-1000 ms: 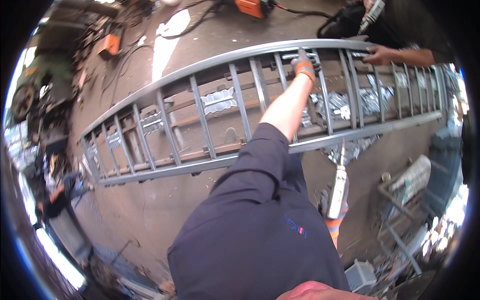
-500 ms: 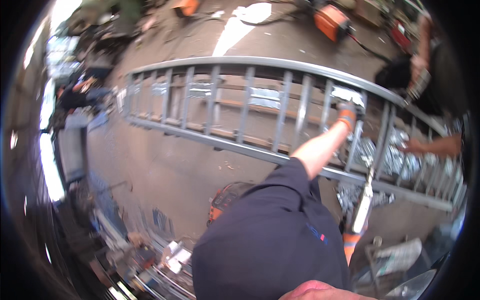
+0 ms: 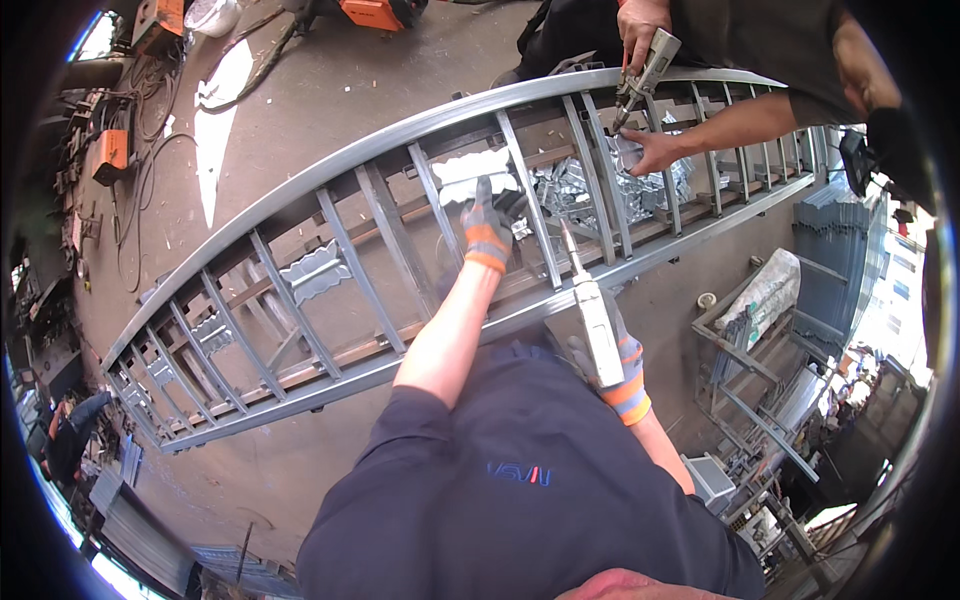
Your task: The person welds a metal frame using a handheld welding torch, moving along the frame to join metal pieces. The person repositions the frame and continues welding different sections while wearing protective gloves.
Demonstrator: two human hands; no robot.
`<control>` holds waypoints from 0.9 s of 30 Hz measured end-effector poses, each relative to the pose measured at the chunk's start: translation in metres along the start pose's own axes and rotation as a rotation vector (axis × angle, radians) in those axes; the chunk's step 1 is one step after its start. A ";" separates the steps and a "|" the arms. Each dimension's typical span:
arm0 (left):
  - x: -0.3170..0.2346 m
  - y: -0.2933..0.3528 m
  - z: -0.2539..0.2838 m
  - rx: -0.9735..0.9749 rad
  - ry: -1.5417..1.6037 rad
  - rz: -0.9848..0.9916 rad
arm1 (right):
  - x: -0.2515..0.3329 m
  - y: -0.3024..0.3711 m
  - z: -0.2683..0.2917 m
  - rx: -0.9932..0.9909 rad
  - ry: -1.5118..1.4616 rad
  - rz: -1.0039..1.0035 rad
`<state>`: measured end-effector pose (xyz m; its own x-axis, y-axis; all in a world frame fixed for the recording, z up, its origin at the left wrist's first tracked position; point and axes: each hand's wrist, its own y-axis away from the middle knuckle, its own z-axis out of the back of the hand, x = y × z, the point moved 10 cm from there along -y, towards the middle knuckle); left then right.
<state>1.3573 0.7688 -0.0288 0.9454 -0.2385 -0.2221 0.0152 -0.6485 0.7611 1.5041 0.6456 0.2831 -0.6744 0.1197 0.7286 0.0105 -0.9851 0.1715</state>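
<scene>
My left hand [image 3: 487,228], in a grey glove with an orange cuff, lies with fingers stretched out at the lower edge of a wavy-edged silver metal plate [image 3: 470,168]. The plate sits between two rungs of a long ladder-like steel frame [image 3: 385,240]. In my gloved right hand [image 3: 628,375] is a pale power tool [image 3: 597,330] with a slim pointed nose. Its nose reaches over the frame's near rail, and its exact kind is unclear. More silver plates [image 3: 316,270] are set between rungs farther left. Loose silver pieces [image 3: 640,195] are heaped on the right.
Across the frame, a co-worker's hand [image 3: 643,20] grips a similar tool [image 3: 650,65]; their other hand [image 3: 655,150] touches a silver piece. Orange machines [image 3: 110,155] and cables stand beyond. A metal rack [image 3: 740,350] stands at right. Another person [image 3: 70,435] is at far left.
The view has swung, so the frame now slants up to the right and the co-worker shows more fully. My left hand stays by a silver plate; the tool remains in my right hand.
</scene>
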 end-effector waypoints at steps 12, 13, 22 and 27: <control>0.055 -0.042 0.084 0.087 0.070 0.072 | -0.076 -0.075 -0.107 0.143 0.023 -0.032; 0.053 -0.047 0.089 0.069 0.028 0.054 | -0.081 -0.075 -0.115 0.158 0.048 -0.025; 0.071 -0.067 0.115 -0.003 0.058 0.100 | -0.114 -0.085 -0.155 0.134 0.077 -0.020; 0.064 -0.071 0.123 -0.069 0.039 0.066 | -0.108 -0.083 -0.164 0.153 0.103 -0.039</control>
<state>1.3767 0.7111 -0.1719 0.9571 -0.2499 -0.1467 -0.0268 -0.5806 0.8137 1.4554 0.6941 0.0814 -0.7482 0.1369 0.6492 0.0895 -0.9487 0.3032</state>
